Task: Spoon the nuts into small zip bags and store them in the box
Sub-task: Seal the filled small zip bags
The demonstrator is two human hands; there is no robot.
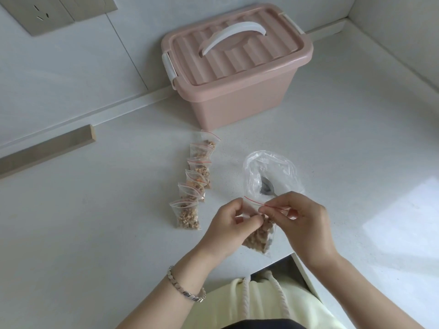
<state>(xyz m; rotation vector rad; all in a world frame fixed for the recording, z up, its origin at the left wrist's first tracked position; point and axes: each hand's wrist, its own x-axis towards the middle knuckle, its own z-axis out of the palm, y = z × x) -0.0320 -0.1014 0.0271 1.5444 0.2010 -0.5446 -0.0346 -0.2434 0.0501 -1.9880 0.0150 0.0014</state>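
Holds small clear zip bag (257,227) w/ red seal line, full of chopped brown nuts (259,239), over near edge of white speckled countertop (107,233). Pinches its top w/ curled fingers of left hand (228,224) at left part of seal, and w/ thumb and fingers of right hand (301,222) at right part; both hands grasping the bag, none released. Hangs approx. upright; cannot tell if bottom touches counter.

Left of hands: row of six filled zip bags (194,181), overlapping, lying on counter, running toward pink plastic box (237,96) w/ white handle, lid on, at back by wall. Just behind right hand: big clear crumpled plastic bag (270,162) w/ metal spoon (267,187) inside. Silver link bracelet (187,288) on left wrist.
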